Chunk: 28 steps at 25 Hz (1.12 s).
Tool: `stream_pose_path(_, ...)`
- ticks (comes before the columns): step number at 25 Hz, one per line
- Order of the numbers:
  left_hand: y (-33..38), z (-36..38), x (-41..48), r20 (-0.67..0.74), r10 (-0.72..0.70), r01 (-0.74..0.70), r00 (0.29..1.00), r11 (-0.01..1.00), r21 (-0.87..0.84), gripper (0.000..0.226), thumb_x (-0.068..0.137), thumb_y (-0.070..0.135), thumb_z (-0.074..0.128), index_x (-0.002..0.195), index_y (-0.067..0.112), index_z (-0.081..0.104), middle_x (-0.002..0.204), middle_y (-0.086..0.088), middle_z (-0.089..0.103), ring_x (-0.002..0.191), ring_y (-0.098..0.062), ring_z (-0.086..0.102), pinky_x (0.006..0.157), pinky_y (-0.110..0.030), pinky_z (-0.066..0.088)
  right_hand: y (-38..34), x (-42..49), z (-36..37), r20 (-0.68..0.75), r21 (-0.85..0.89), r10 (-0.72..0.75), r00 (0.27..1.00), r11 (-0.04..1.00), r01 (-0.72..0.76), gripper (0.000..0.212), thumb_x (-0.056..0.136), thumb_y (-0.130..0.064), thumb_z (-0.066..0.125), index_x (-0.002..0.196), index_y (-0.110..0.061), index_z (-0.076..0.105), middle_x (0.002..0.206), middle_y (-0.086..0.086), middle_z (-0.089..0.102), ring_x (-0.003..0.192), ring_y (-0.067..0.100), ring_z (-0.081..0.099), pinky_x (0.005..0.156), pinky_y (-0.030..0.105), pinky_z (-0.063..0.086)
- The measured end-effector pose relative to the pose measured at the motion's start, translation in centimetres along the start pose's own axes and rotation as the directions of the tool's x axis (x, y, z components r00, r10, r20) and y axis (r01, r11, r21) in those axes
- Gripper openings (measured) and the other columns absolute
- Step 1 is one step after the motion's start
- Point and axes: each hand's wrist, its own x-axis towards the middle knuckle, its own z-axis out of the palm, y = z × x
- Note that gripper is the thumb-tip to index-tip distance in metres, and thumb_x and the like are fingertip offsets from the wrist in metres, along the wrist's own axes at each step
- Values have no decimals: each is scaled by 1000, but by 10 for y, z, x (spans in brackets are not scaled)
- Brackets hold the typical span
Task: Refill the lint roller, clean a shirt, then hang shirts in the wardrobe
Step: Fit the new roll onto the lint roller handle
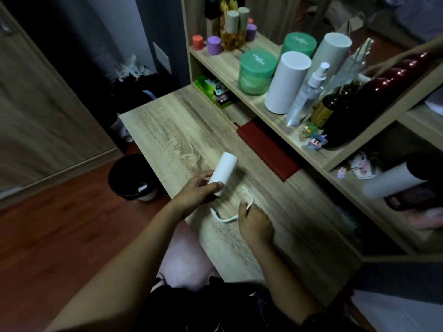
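The tabletop point(167, 130) carries one white roll point(224, 174) and one white roller handle point(227, 219) by its left edge, met by two hands (one on each): the left hand point(197, 189) and the right hand point(254, 224). One red book point(268, 149) lies along its far edge. The shelf point(223, 61) holds two green jars point(257, 71) point(299, 45), two white cylinders point(286, 85) point(332, 56), two purple candles point(214, 45) point(251, 32), one orange candle point(197, 41) at its left corner, two amber bottles point(231, 32) point(242, 27), one clear spray bottle point(308, 94) and, at its front edge, two small figurines point(311, 129) point(317, 143).
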Motion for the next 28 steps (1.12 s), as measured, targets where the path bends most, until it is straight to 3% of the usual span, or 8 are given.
stream_pose_path(3, 3, 0, 0, 1, -8, 8, 1000, 1000, -2, 33, 85, 14, 63, 118, 16, 55, 94, -9, 61, 77, -17, 64, 70, -26, 53, -6, 6, -11, 18, 57, -2, 1000, 998, 1, 58, 94, -53, 21, 112, -9, 55, 108, 17, 65, 98, 35, 61, 80, 41, 46)
stream_pose_path(8, 12, -5, -4, -3, -5, 5, 1000, 998, -64, 39, 71, 18, 64, 107, 23, 50, 103, -17, 58, 86, -33, 63, 63, -29, 53, -18, 18, -53, 127, 213, -252, 959, 952, 221, 50, 97, -47, 22, 114, -14, 56, 104, 16, 68, 98, 33, 61, 84, 39, 44)
stream_pose_path(10, 14, -7, -5, 22, 26, -24, 999, 994, -107, 52, 72, 13, 64, 118, 26, 42, 104, -19, 57, 90, -38, 62, 73, -40, 57, -21, 24, -63, 115, 225, -314, 942, 932, 283, 45, 97, -47, 23, 103, -16, 56, 96, 15, 69, 92, 32, 64, 81, 38, 46)
stream_pose_path(12, 15, -9, -7, 54, 68, -63, 996, 995, -78, 73, 74, 10, 63, 132, 39, 31, 103, -18, 58, 95, -39, 61, 87, -52, 50, -20, 29, -69, 114, 214, -356, 927, 920, 327, 39, 97, -46, 26, 91, -18, 52, 88, 12, 69, 85, 31, 65, 77, 38, 48)
stream_pose_path(17, 23, -6, -13, 101, 124, -131, 987, 989, 69, 98, 78, 9, 65, 123, 74, 8, 119, -20, 58, 103, -37, 63, 90, -49, 52, -16, 32, -77, 177, 119, -405, 897, 914, 389, 43, 98, -45, 29, 92, -13, 56, 72, 6, 68, 74, 23, 66, 72, 36, 50)
stream_pose_path(20, 24, -4, -16, 130, 127, -147, 983, 976, 159, 105, 81, 8, 68, 122, 76, -2, 123, -16, 54, 109, -37, 59, 88, -43, 55, -19, 30, -78, 207, 124, -416, 885, 909, 398, 40, 97, -44, 31, 88, -13, 56, 62, -1, 65, 66, 15, 66, 67, 31, 47)
stream_pose_path(23, 24, -4, -17, 108, 123, -140, 987, 975, 172, 102, 80, 10, 70, 126, 72, 4, 126, -13, 51, 112, -36, 55, 87, -43, 55, -18, 30, -79, 241, 151, -408, 880, 912, 382, 37, 97, -45, 33, 84, -17, 54, 62, -4, 64, 61, 9, 66, 64, 29, 49)
stream_pose_path(28, 18, -6, -12, 74, 107, -114, 991, 989, 96, 93, 70, 17, 75, 117, 77, 21, 123, -35, 48, 98, -41, 59, 88, -61, 47, -13, 37, -81, 235, 170, -418, 877, 907, 386, 37, 94, -49, 36, 92, -20, 59, 69, -1, 70, 66, 13, 68, 71, 40, 56)
